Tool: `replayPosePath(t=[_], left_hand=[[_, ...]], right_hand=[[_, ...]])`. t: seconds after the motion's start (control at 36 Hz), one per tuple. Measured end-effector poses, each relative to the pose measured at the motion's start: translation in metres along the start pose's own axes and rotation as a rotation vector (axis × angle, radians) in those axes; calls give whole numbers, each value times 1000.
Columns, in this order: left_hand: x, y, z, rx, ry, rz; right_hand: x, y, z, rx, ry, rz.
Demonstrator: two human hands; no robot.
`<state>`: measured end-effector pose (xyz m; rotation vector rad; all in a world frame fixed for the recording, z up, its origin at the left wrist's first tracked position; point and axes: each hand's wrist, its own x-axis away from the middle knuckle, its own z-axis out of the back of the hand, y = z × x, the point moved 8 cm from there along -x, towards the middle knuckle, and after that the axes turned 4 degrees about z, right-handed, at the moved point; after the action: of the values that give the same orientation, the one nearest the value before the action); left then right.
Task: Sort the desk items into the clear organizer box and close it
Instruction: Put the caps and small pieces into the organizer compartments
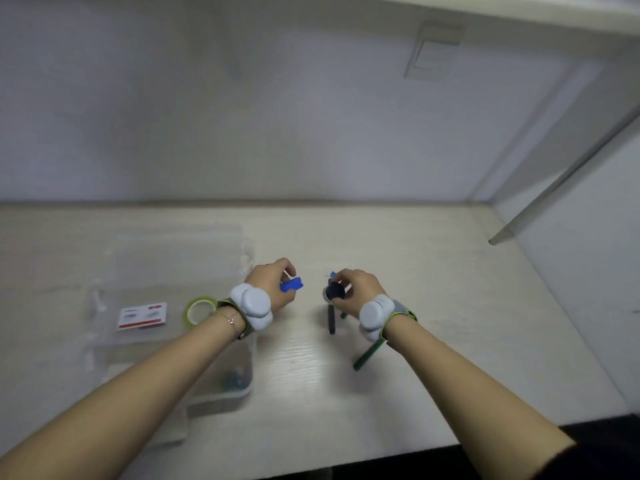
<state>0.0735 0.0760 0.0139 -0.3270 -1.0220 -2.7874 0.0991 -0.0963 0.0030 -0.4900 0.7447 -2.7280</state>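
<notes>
Pale wood-grain bench [398,244] fills the lower frame, its near edge at the bottom, a grey-white wall behind and a shelf edge at upper right. Lower left, the clear organizer box [173,341] lies open, its long axis running near to far; its outline is blurred, with a red-and-white card [142,315] and a green tape roll [200,309] inside. A green pen [369,355] slants by the right wrist. Mid-frame, the left hand [273,289] curls its fingers round a small blue piece [291,285]. The right hand [356,292] pinches a dark round item [336,291], hard to identify.
</notes>
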Motion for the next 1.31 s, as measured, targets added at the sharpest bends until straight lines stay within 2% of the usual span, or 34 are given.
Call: replayPosePath(t=[0.14,0.33,0.58,0.81,1.03,1.31], left_hand=[[37,-23,29,16,29,-73],[84,-80,62,7,40,-21],[121,-148,77,-55,10,29],[133,-187,65,-26,-16,77],[126,-213,63,38,11,102],[108,-231,45,-11,-16,148]], right_hand=[[17,-56,-21,27,-54,86],[35,-120,-60,20,-145,195],[47,-166,-114,52,-235,266],[52,-180,-154,117,-323,328],[38,-179,-179,180,-296,340],[24,-179,-220,304,-437,379]])
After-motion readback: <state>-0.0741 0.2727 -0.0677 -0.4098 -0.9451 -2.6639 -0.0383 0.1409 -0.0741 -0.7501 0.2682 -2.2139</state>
